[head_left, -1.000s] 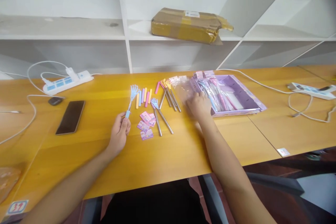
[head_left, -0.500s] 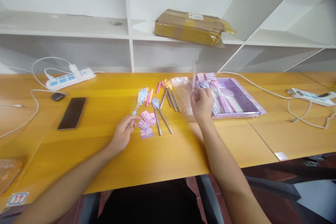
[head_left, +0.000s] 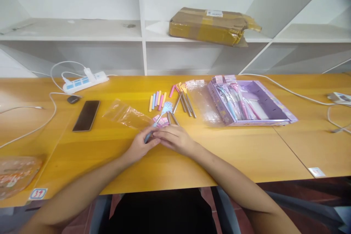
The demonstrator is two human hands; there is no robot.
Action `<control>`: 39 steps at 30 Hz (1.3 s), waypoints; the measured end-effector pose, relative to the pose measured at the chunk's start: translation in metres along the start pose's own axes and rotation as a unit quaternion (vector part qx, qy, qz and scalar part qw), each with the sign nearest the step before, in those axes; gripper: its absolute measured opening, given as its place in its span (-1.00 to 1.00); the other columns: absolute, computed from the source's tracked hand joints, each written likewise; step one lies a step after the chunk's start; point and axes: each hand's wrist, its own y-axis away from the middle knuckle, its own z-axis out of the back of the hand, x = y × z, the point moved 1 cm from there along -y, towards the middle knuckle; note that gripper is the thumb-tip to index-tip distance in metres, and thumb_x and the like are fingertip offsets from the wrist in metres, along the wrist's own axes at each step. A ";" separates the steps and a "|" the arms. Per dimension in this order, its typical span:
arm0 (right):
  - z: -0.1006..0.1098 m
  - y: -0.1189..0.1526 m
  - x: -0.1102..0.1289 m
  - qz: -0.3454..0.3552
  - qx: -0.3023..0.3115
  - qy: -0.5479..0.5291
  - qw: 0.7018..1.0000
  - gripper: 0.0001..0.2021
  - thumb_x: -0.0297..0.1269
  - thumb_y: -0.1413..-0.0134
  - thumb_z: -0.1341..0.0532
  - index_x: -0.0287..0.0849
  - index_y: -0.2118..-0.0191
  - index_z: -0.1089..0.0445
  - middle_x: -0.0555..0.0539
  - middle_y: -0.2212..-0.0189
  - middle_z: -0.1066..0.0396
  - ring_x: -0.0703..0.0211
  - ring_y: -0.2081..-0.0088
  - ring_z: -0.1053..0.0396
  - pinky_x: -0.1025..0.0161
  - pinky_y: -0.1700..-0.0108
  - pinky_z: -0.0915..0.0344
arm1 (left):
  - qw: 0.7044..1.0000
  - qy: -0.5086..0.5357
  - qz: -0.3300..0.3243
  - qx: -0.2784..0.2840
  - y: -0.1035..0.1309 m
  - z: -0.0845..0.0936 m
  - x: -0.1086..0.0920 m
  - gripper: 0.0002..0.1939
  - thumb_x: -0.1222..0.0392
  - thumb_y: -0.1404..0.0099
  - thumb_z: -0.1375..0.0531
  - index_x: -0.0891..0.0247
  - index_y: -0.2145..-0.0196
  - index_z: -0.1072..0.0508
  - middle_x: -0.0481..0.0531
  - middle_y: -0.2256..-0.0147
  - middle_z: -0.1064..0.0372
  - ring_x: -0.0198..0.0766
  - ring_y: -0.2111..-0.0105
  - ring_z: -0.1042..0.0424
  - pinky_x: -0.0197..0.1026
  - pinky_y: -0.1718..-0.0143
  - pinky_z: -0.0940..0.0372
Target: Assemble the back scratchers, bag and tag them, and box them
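Left hand: (head_left: 141, 145) fingers and thumb closed round the grip of a blue-headed back scratcher (head_left: 148, 137), its head pointing to 1 o'clock.
Right hand: (head_left: 177, 139) fingers together, its tips meeting the left hand at the grip; whether it pinches anything is hidden.
Just changed: the right hand has come across from beside the tray, and a loose clear bag (head_left: 128, 116) now lies at 10 o'clock. Both hands are therefore at the scratcher, with the bag just beyond the left one.
Printed cards: (head_left: 163, 122) at 12 o'clock just past the fingers, partly covered.
Coloured sleeves: (head_left: 156, 98) a row farther out at 12 o'clock, with one pink sleeve (head_left: 172, 91) apart on its right.
Yellow-headed scratchers: (head_left: 183, 87) 1 o'clock, metal shafts angled towards the person.
Flat clear bags: (head_left: 207, 106) 2 o'clock, against the tray's left side.
Purple tray: (head_left: 275, 99) between 2 and 3 o'clock, bagged scratchers (head_left: 238, 103) in its left part.
Phone: (head_left: 86, 116) between 9 and 10 o'clock, well apart.
Power strip: (head_left: 86, 82) 10 o'clock, beyond the phone.
Taped carton: (head_left: 205, 29) 1 o'clock, farthest, on the shelf.
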 end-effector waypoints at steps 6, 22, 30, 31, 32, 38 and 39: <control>0.000 -0.002 -0.022 -0.271 -0.150 -0.205 0.928 -0.79 -0.04 -0.41 -0.23 -0.07 0.07 -0.39 -0.06 0.25 -0.45 0.17 0.30 -0.42 0.19 0.21 -0.43 | 0.998 -0.065 0.007 -0.013 -0.003 0.008 0.001 -0.74 -0.03 -0.46 -0.23 0.20 0.23 -0.56 0.01 0.27 -0.50 -0.18 0.24 -0.47 -0.15 0.09 -0.36; 0.033 -0.004 -0.048 -0.392 -0.294 -0.349 0.799 -0.51 0.33 -0.34 -0.11 -0.02 0.29 -0.17 -0.01 0.37 -0.26 0.16 0.38 -0.30 0.22 0.36 -0.36 | 0.957 0.052 -0.109 -0.265 -0.009 0.039 -0.007 -0.73 -0.04 -0.40 -0.35 0.20 0.31 -0.53 0.08 0.19 -0.50 -0.16 0.14 -0.48 -0.13 0.06 -0.40; 0.032 0.002 -0.023 -0.310 -0.012 -0.210 0.927 -0.52 0.22 -0.48 -0.04 -0.07 0.30 -0.34 0.08 0.55 -0.24 0.21 0.52 -0.21 0.23 0.38 -0.20 | 0.923 0.175 -0.087 -0.331 -0.026 0.053 -0.005 -0.62 -0.13 -0.26 -0.45 0.23 0.26 -0.51 0.00 0.29 -0.50 -0.25 0.27 -0.52 -0.13 0.18 -0.51; 0.029 0.002 -0.020 -0.297 0.007 -0.196 0.934 -0.53 0.20 -0.50 -0.01 -0.06 0.26 -0.35 0.08 0.55 -0.26 0.20 0.50 -0.24 0.22 0.34 -0.24 | 0.925 0.182 -0.087 -0.322 -0.026 0.052 -0.006 -0.61 -0.13 -0.26 -0.46 0.23 0.27 -0.51 -0.01 0.29 -0.49 -0.26 0.27 -0.51 -0.13 0.19 -0.52; 0.027 0.003 -0.018 -0.291 0.020 -0.193 0.937 -0.56 0.17 -0.53 0.02 -0.05 0.19 -0.36 0.09 0.55 -0.28 0.20 0.50 -0.26 0.22 0.31 -0.26 | 0.928 0.186 -0.085 -0.312 -0.026 0.051 -0.007 -0.62 -0.13 -0.26 -0.46 0.23 0.28 -0.50 -0.01 0.29 -0.48 -0.25 0.27 -0.51 -0.13 0.20 -0.53; 0.025 0.004 -0.020 -0.299 0.084 -0.218 0.925 -0.66 0.05 -0.56 0.00 -0.06 0.15 -0.30 0.15 0.56 -0.30 0.24 0.52 -0.33 0.26 0.28 -0.29 | 0.936 0.206 -0.079 -0.273 -0.023 0.047 -0.007 -0.63 -0.09 -0.27 -0.46 0.24 0.33 -0.48 0.00 0.29 -0.50 -0.25 0.28 -0.53 -0.14 0.24 -0.55; 0.025 0.004 -0.020 -0.301 0.087 -0.216 0.925 -0.66 0.06 -0.56 -0.01 -0.06 0.16 -0.31 0.14 0.55 -0.32 0.24 0.51 -0.34 0.26 0.28 -0.30 | 0.937 0.209 -0.077 -0.271 -0.023 0.046 -0.007 -0.63 -0.09 -0.27 -0.46 0.24 0.32 -0.48 0.01 0.30 -0.51 -0.25 0.29 -0.53 -0.14 0.25 -0.55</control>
